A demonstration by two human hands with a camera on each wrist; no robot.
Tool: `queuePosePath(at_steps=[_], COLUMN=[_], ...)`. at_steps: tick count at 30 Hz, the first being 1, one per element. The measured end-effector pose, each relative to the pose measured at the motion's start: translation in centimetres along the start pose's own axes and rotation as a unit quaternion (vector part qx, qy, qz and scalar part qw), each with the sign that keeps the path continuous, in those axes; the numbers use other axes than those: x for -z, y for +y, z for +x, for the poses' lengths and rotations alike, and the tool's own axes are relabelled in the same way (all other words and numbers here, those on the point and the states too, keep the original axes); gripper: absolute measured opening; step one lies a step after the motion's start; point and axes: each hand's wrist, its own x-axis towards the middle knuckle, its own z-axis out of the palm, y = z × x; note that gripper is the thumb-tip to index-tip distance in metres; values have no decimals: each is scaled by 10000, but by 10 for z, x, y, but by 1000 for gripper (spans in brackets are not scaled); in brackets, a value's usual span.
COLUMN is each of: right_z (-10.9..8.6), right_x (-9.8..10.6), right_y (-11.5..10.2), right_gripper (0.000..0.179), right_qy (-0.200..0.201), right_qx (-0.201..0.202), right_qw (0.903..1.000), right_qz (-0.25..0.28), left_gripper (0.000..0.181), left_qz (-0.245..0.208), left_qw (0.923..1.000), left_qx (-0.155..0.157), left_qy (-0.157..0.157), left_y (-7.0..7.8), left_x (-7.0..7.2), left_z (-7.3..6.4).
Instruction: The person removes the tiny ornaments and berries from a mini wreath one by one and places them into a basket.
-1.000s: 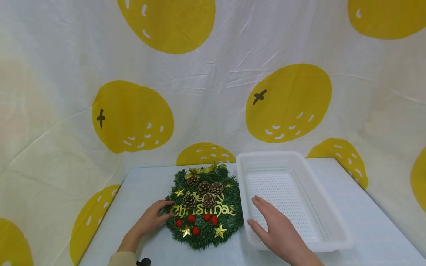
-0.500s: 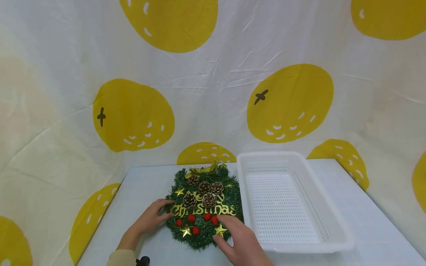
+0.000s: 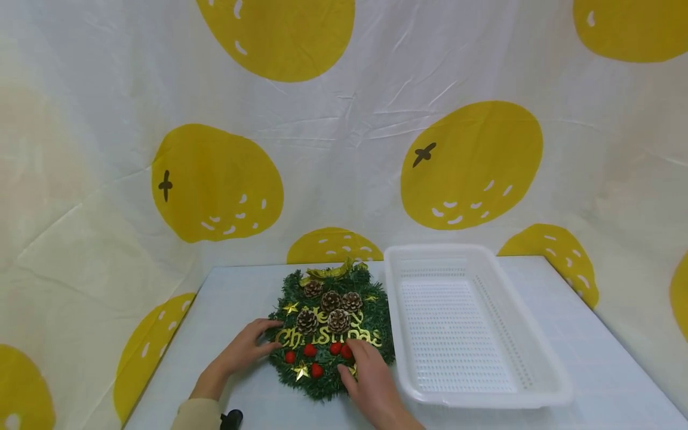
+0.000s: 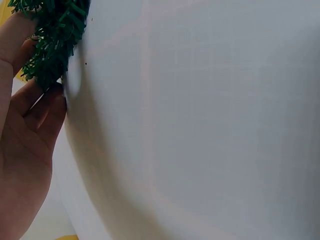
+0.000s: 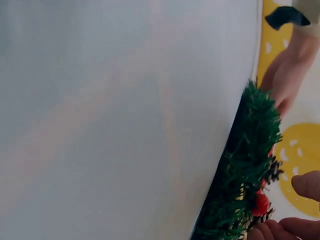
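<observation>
A green Christmas wreath (image 3: 326, 360) lies on the table with brown pine cones (image 3: 338, 321), gold "Christmas" lettering (image 3: 306, 337), red berries (image 3: 317, 371) and gold stars (image 3: 301, 371). My left hand (image 3: 244, 349) grips its left edge, and in the left wrist view the green tinsel (image 4: 55, 45) shows between thumb and fingers. Over the lower right part of the wreath is my right hand (image 3: 373, 382), one fingertip right at a red berry and the thumb near a star, which it partly covers. In the right wrist view its thumb (image 5: 307, 185) stands apart from the fingers (image 5: 280, 230).
To the right of the wreath stands a white perforated plastic basket (image 3: 484, 399). Behind the table (image 3: 242, 298) hangs a white cloth with large yellow fruit prints (image 3: 473, 167). A small black object (image 3: 232, 419) shows near the left sleeve (image 3: 197, 413).
My right hand has moved left from over the basket's near left rim to the lower right of the wreath. The left hand stays at the wreath's left edge.
</observation>
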Motion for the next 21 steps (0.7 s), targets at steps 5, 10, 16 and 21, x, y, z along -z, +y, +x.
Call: queuePosePath(at_steps=[5,10,16,21], right_z=[10,14,17,16], right_x=[-3,-2,0,-1], right_y=[7,10,11,13], right_gripper=[45,36,27,23], right_qy=[178,83,17,56], right_qx=[-149,-182,-56,94], right_qw=[9997,9998,9998,9997], right_qz=[-124,-99,-205,-204], left_gripper=[48,49,49,49], left_qz=[13,-12,-14,-29], left_qw=[10000,10000,10000,10000], left_qx=[-34,-51,-73,-49], left_qy=[24,-14,-25,-48], left_y=[0,0,0,0], left_x=[-1,0,0,0], left_z=[1,1,1,1])
